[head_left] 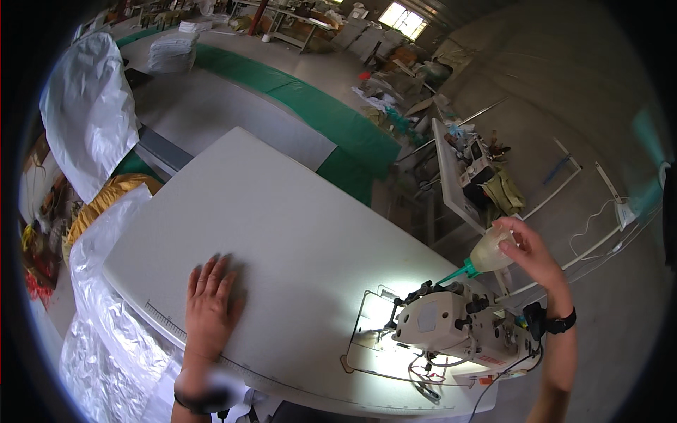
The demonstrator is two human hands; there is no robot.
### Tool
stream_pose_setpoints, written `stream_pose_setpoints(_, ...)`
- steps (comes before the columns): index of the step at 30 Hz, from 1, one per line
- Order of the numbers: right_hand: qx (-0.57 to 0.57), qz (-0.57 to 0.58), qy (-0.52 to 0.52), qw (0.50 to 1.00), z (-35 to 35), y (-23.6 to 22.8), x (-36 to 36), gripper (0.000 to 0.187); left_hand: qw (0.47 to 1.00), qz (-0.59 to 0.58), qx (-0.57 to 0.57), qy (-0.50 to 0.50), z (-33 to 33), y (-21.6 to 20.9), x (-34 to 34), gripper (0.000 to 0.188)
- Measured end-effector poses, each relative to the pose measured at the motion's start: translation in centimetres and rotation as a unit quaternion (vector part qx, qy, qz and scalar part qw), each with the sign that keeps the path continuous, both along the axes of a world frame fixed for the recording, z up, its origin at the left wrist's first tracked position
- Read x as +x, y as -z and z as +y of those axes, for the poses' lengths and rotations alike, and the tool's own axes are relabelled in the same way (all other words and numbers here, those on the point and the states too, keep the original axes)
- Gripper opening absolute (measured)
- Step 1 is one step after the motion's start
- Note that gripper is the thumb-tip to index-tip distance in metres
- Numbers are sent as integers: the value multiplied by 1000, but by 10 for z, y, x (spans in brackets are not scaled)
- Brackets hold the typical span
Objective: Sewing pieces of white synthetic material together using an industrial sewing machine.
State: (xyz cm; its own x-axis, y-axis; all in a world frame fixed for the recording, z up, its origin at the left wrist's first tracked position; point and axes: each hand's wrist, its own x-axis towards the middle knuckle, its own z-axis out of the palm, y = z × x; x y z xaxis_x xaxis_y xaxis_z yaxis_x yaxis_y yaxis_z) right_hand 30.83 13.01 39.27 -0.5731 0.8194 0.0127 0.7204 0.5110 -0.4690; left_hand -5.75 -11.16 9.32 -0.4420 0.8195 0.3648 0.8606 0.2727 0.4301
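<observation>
My right hand [525, 247] is wrapped round a translucent, pale yellow oil bottle [489, 255] with a long green nozzle. Tipped down to the left, the nozzle points at the top of a white sewing machine [437, 317]; I cannot tell whether its tip touches. The machine's lamp lights the needle area brightly. My left hand [210, 295] lies flat on the white sewing table [282, 211], fingers stretched and holding nothing. Near the needle plate a small pair of dark-handled thread snips [425, 390] lies on the tabletop.
Silvery plastic sheeting [106, 296] hangs along the table's left edge, beside a yellow-brown cloth bundle [116, 197]. Beyond the table is a long surface with a green cover [289, 88]. Another machine table [458, 176] stands at the far right. A black cable [504, 374] runs beside the machine.
</observation>
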Motion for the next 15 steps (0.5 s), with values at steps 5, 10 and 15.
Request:
stream_pose_setpoints(5,35,-101,7,994,2,-5,-27,43,1000,-11,-5,3,-2,-2,-1,42)
stream_pose_setpoints(10,22,-83,-18,996,4,-1,-36,42,1000,-15,-6,7,-2,-5,0,42)
stream_pose_setpoints(15,-3,-48,-16,999,14,4,-31,42,1000,-15,8,8,-3,-5,0,40)
